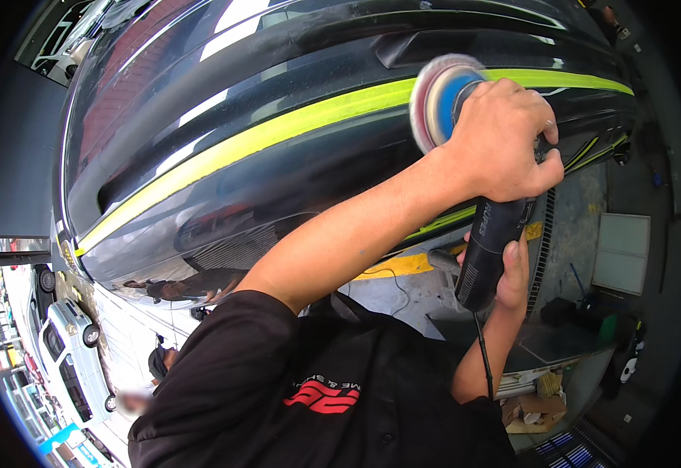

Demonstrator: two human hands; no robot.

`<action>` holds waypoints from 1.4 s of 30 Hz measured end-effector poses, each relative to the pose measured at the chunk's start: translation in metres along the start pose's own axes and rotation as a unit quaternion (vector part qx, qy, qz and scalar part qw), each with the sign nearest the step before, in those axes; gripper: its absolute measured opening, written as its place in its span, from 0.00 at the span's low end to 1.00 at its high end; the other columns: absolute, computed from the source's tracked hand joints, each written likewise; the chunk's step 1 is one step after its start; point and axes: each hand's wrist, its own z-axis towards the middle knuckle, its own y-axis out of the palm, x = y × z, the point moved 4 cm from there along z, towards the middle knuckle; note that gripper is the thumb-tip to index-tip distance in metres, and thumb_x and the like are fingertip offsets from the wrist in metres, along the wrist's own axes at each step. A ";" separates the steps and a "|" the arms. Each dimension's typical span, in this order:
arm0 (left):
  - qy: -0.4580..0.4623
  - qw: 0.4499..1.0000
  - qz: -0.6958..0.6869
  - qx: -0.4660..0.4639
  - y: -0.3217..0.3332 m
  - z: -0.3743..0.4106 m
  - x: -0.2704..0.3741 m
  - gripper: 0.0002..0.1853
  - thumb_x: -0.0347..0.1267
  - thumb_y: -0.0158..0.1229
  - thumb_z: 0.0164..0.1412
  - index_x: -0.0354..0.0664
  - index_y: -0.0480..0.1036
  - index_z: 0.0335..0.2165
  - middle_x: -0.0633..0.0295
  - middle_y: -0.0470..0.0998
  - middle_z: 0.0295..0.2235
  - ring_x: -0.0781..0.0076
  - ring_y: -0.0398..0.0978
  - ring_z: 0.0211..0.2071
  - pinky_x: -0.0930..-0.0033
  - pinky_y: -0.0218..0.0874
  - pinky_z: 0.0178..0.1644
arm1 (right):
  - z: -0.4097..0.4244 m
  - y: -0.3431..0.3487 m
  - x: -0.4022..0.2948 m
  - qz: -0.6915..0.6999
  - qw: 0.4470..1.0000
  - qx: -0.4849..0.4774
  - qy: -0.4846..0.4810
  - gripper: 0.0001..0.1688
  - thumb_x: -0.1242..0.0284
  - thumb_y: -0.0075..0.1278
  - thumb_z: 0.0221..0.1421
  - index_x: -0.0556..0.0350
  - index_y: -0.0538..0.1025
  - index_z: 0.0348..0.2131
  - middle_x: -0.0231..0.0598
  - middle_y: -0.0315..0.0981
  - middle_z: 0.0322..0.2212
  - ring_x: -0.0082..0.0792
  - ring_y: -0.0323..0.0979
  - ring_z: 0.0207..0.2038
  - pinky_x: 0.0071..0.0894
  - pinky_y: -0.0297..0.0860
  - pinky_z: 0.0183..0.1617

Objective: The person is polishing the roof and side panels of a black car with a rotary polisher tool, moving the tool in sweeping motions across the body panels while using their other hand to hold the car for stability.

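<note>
A black Rupes polisher [481,257] is held in both hands. My left hand [501,137] grips its head from above, thumb wrapped on the near side. Lower down, my right hand [513,275] holds the rear of the body, partly hidden behind it. The round pad [425,111], on a blue backing plate [449,99], faces a glossy dark car body panel [317,152] and looks blurred; whether it touches cannot be told. Yellow-green masking tape [253,137] runs lengthwise along the panel and passes behind the pad.
A power cord [484,351] trails from the polisher towards me. Below the car are a yellow floor stripe [396,266] and a drain grate [542,251]. A cardboard box [530,412] sits lower right. Another person [162,360] and a parked silver vehicle [71,357] are at left.
</note>
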 end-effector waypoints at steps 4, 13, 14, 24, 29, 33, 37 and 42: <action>0.042 0.998 0.001 0.037 -0.030 -0.010 -0.005 0.08 0.31 0.63 0.44 0.41 0.77 0.27 0.59 0.82 0.32 0.55 0.78 0.37 0.59 0.68 0.46 | 0.006 0.011 0.008 -0.064 0.998 -0.012 -0.017 0.47 0.45 0.50 0.64 0.63 0.57 0.63 0.50 0.74 0.41 0.37 0.79 0.34 0.35 0.78 0.39; 0.028 0.999 0.024 -0.004 -0.112 -0.049 0.014 0.11 0.28 0.63 0.43 0.38 0.78 0.30 0.54 0.81 0.36 0.54 0.78 0.40 0.59 0.67 0.49 | -0.002 0.078 -0.001 -0.039 0.992 -0.119 0.016 0.68 0.52 0.70 0.49 0.69 0.49 0.69 0.54 0.60 0.63 0.40 0.59 0.65 0.36 0.54 0.69; 0.035 0.999 0.023 -0.001 -0.116 -0.054 0.015 0.11 0.28 0.62 0.43 0.38 0.78 0.30 0.53 0.81 0.36 0.54 0.78 0.40 0.59 0.67 0.50 | -0.001 0.083 -0.001 -0.057 0.990 -0.132 -0.004 0.72 0.52 0.74 0.42 0.67 0.49 0.70 0.53 0.60 0.63 0.40 0.59 0.65 0.37 0.54 0.69; 0.109 0.992 0.044 -0.044 -0.020 -0.046 0.019 0.06 0.26 0.63 0.42 0.44 0.76 0.25 0.63 0.82 0.34 0.57 0.77 0.41 0.56 0.65 0.50 | 0.011 0.017 0.076 -0.041 0.998 -0.054 0.015 0.54 0.67 0.76 0.32 0.59 0.67 0.57 0.37 0.71 0.45 0.32 0.70 0.48 0.34 0.67 0.55; 0.087 0.995 0.034 -0.037 0.054 -0.054 0.014 0.04 0.30 0.62 0.41 0.47 0.74 0.20 0.69 0.81 0.30 0.63 0.76 0.39 0.56 0.63 0.50 | 0.003 -0.026 0.084 0.006 0.999 -0.026 0.024 0.41 0.69 0.73 0.34 0.58 0.74 0.49 0.36 0.77 0.38 0.33 0.77 0.40 0.33 0.72 0.48; 0.063 0.996 0.045 -0.050 0.064 -0.072 0.014 0.07 0.34 0.63 0.41 0.43 0.79 0.22 0.64 0.81 0.28 0.61 0.75 0.41 0.46 0.57 0.60 | 0.000 -0.034 0.102 -0.009 1.000 -0.014 0.014 0.40 0.68 0.74 0.33 0.58 0.75 0.48 0.35 0.76 0.41 0.32 0.75 0.43 0.33 0.71 0.51; 0.058 0.995 0.051 -0.060 0.045 -0.092 0.022 0.06 0.33 0.64 0.42 0.44 0.77 0.21 0.66 0.81 0.30 0.61 0.75 0.43 0.43 0.57 0.60 | -0.010 -0.030 0.134 -0.017 0.997 -0.039 0.061 0.53 0.70 0.75 0.32 0.60 0.70 0.59 0.32 0.72 0.53 0.33 0.67 0.57 0.35 0.62 0.64; 0.047 0.997 0.040 -0.045 0.011 -0.115 0.029 0.07 0.32 0.66 0.43 0.47 0.74 0.22 0.70 0.80 0.32 0.62 0.75 0.45 0.43 0.57 0.59 | -0.021 -0.013 0.145 -0.083 0.986 -0.120 0.078 0.53 0.68 0.76 0.38 0.60 0.66 0.60 0.36 0.69 0.55 0.33 0.67 0.56 0.37 0.65 0.61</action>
